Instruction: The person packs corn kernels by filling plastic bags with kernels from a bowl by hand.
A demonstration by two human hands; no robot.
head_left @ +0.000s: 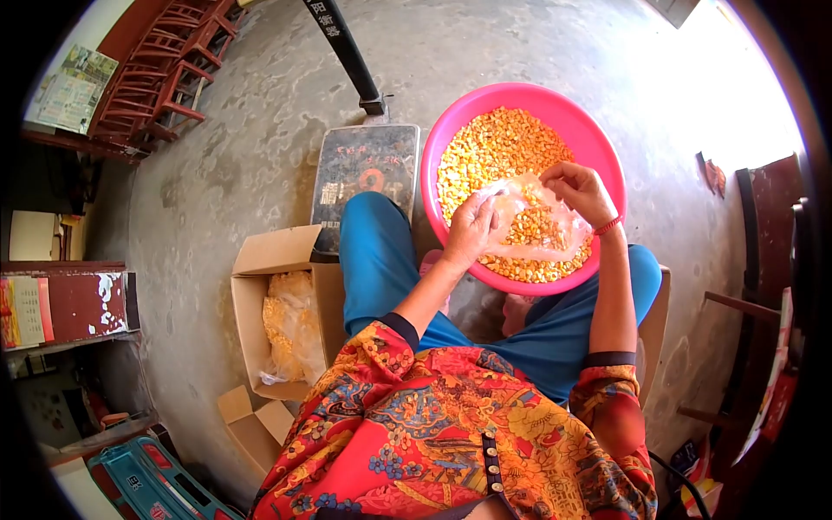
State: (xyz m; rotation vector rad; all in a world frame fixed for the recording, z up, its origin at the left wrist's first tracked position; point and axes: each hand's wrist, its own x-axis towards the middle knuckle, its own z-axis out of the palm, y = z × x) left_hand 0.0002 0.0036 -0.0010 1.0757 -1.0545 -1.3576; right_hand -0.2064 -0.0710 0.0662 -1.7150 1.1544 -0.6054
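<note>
A pink basin (609,152) full of yellow corn kernels (494,143) stands on the floor in front of my knees. Over the kernels I hold a clear plastic bag (568,227) by its edges, with some kernels visible in or through it. My left hand (471,227) grips the bag's left edge, fingers closed on the plastic. On the other side my right hand (582,192), with a red band at the wrist, pinches the upper right edge. Part of the bag's rim is hidden by my fingers.
Left of the basin lies a platform scale (368,160) with a black post (347,52). An open cardboard box (251,321) beside my left leg holds a plastic bag of yellow kernels (290,325). Wooden chairs (165,78) line the far left; a teal case (160,481) sits lower left.
</note>
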